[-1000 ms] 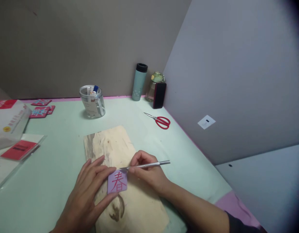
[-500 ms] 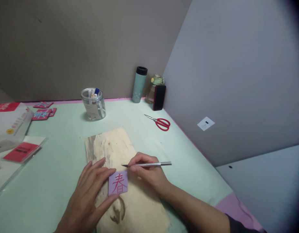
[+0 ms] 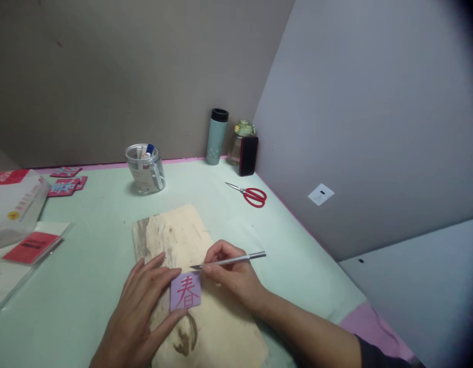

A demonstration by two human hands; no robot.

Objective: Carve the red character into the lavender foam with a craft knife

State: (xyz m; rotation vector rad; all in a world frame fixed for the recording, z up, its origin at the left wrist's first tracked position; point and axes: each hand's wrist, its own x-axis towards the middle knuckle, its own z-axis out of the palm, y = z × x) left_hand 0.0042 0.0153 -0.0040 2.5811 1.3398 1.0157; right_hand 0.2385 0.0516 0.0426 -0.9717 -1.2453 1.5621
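Note:
A small purple square tile with a red Chinese character lies on a wooden board. My left hand grips the tile by its top and bottom edges, between thumb and forefinger, with the other fingers over the board. In my right hand is a silver craft knife, pinched near its blade like a pen. The blade points left, just above the tile's upper edge. Whether its tip touches anything I cannot tell.
Red-handled scissors lie beyond my right hand. A clear jar of pens, a teal tumbler, a green bottle and a phone stand at the back. Red tiles, a white bag and a plastic-wrapped packet are left.
The craft knife has tilted, its blade now lower and nearer the tile's top edge, its rear end raised. My left hand keeps its hold. The whole view has shifted slightly.

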